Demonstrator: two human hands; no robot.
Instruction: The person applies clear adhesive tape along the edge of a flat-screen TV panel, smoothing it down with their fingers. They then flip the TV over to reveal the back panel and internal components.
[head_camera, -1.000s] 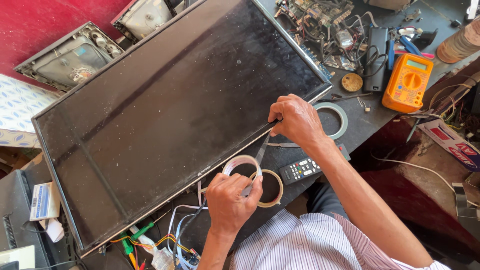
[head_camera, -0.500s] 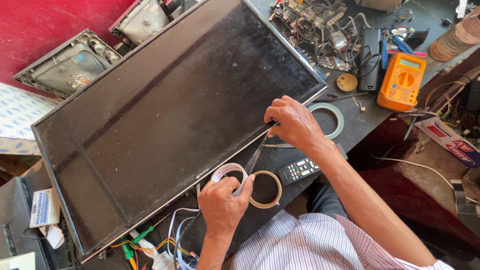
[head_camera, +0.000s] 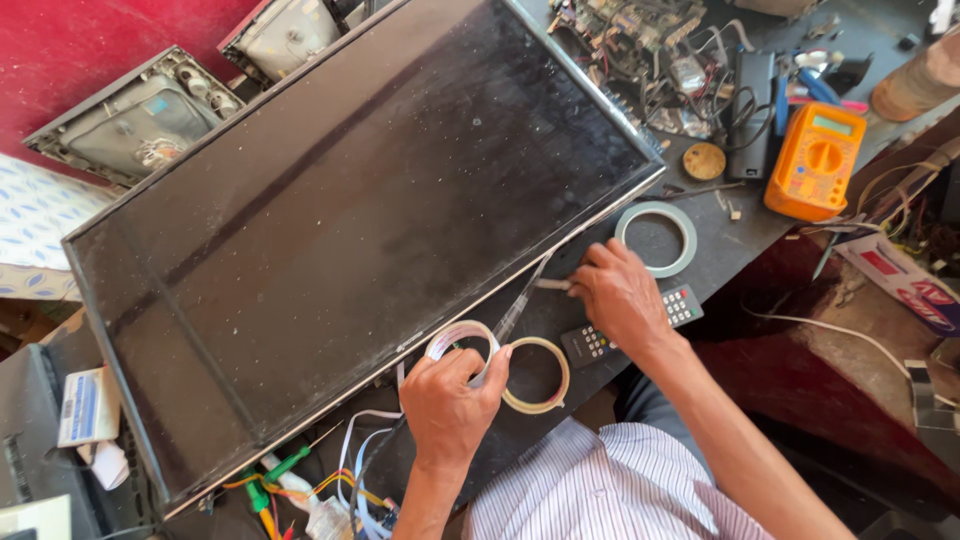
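low in the frame's centre, the left hand (head_camera: 450, 395) keeps a closed grip on a clear tape roll (head_camera: 462, 345) – the right hand (head_camera: 622, 298) pinches its strip (head_camera: 522, 308) taut along the dark screen panel (head_camera: 350, 230) edge

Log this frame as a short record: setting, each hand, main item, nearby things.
Setting: cluttered dark workbench, seen from above
Main item: flat screen panel, lying face up
Left hand: holds a clear tape roll
Right hand: pinches the pulled tape strip at the panel's lower edge
Nearby: tan tape roll, grey tape ring, remote control, orange multimeter
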